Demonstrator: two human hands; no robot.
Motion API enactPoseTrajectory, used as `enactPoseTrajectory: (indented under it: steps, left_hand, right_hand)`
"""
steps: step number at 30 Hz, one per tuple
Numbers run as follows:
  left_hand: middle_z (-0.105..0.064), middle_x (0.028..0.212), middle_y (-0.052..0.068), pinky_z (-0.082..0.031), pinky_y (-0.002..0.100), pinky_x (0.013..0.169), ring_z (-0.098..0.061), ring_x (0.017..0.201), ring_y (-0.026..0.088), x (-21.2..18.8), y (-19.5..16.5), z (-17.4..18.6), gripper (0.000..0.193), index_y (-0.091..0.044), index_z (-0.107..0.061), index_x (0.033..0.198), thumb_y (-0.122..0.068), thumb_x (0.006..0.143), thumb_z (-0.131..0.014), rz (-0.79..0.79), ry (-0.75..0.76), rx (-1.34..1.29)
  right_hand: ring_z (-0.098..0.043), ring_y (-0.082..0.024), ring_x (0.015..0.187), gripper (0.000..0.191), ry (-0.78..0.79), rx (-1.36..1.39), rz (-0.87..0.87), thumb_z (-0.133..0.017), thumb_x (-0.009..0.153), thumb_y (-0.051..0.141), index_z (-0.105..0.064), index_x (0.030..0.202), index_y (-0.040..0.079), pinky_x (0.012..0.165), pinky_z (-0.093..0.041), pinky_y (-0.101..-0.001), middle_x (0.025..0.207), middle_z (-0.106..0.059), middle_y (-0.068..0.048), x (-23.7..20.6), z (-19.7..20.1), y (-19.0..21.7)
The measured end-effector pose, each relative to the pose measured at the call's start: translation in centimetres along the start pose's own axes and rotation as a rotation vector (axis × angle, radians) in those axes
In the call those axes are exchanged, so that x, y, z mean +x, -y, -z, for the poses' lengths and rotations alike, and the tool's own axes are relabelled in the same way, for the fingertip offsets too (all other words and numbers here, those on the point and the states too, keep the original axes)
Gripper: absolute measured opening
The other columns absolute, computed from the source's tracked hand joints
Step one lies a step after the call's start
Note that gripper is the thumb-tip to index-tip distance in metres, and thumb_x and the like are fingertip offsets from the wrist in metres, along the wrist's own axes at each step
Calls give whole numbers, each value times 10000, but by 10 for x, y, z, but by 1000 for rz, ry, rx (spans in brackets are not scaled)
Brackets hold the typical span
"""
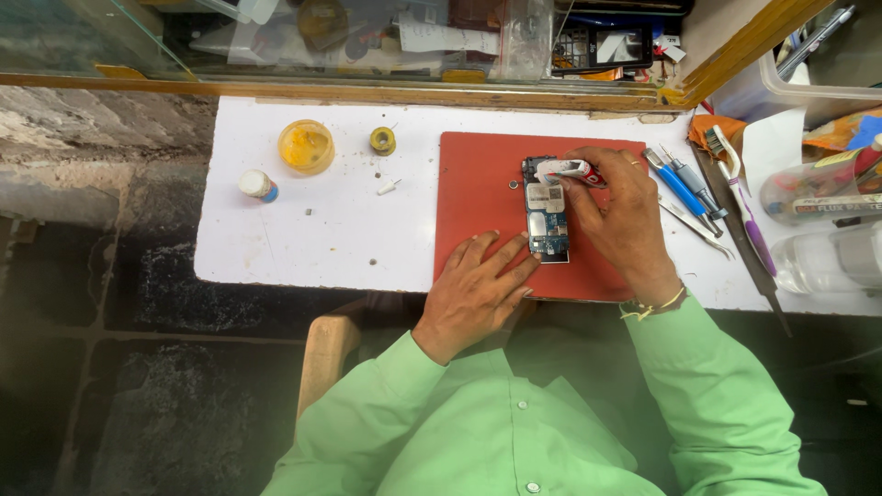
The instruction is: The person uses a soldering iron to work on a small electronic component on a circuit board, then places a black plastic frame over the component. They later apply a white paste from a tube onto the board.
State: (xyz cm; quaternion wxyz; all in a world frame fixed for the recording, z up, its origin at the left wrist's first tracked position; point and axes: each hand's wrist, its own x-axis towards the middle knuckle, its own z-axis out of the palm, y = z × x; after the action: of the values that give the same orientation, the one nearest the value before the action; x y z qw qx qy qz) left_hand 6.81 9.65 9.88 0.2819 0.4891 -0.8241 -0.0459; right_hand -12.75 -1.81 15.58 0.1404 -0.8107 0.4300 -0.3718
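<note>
- The white table carries all the things; the red mat lies on its middle part, and both hands work on this mat.
- The right hand comes in from about 5 o'clock, wrist bent, back of the hand up; its fingers are closed around a small white and red tube, whose tip points toward 9 o'clock, over the top end of the board.
- The left hand comes from 7 o'clock and lies flat on the mat, fingers straight and a little spread, holding nothing; the fingertips touch the lower left edge of the board.
- The blue circuit board lies on the mat, long side from 12 to 6 o'clock, between the two hands.
- Some tools with blue handles lie at 3 o'clock of the right hand, beside the mat.
- The yellow round dish stands at 10 o'clock, well apart from the mat; a small white bottle is near it.
</note>
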Motion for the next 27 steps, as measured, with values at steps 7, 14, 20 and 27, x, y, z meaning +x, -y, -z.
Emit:
enactPoseTrajectory:
  steps: [7, 14, 20, 27]
  left_hand:
    - [-548, 1471, 59, -417, 511, 1119, -514, 1307, 339, 1, -1, -2, 399, -161, -660, 1337, -320, 971, -660, 13, -12, -6]
    - [-562, 1448, 66, -422, 507, 1105, -521, 1292, 355, 4, -2, 2, 393, -137, -665, 1315, -309, 961, -670, 48, -24, -88]
    - [-642, 1327, 105, -491, 408, 1081, -625, 1228, 272, 3, 4, 13, 524, -39, -526, 1434, -303, 1003, -663, 304, -200, -859]
    - [-655, 1350, 158, -496, 362, 1098, -626, 1232, 223, -25, 26, 33, 394, 48, -535, 1396, -235, 1132, -461, 488, -580, -1427]
  right_hand:
    - [-634, -303, 916, 267, 84, -83, 67, -774, 923, 30, -678, 1171, 8, 815, -509, -408, 1023, -710, -137, 7, 8, 5]
    - [-674, -205, 1004, 296, -140, 505, -142, -733, 1049, 40, -576, 1299, 38, 891, -561, -326, 1119, -679, -107, -6, 20, -9]
    - [-747, -266, 919, 296, -64, 1418, -531, -643, 942, 58, -535, 1216, 88, 785, -612, -365, 1085, -732, -158, -50, -33, 20]
    - [-650, -158, 1078, 355, 410, 1258, -507, -634, 1006, 73, -543, 1348, 56, 938, -579, -323, 1273, -629, -96, -48, -89, 58]
